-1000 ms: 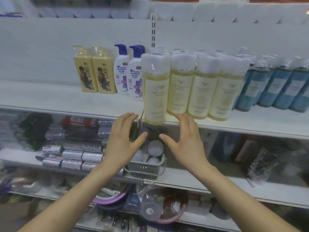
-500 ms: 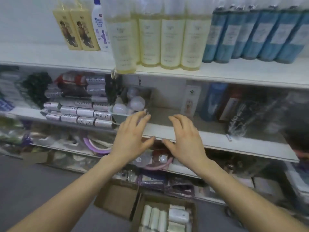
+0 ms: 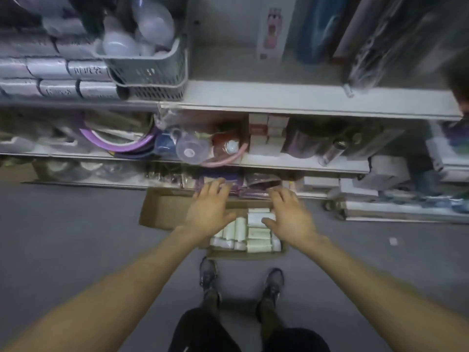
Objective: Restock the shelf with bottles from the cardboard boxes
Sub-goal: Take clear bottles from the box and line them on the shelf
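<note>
Hands (image 3: 250,215) now lower (both empty), bottles (image 3: 250,235) just beneath.

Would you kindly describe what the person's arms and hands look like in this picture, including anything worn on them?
Both forearms are bare right up to the frame's edge, with no sleeves in view. The left hand and right hand wear no gloves, and no watch, ring or bracelet shows, though motion blur could hide something small.
</note>
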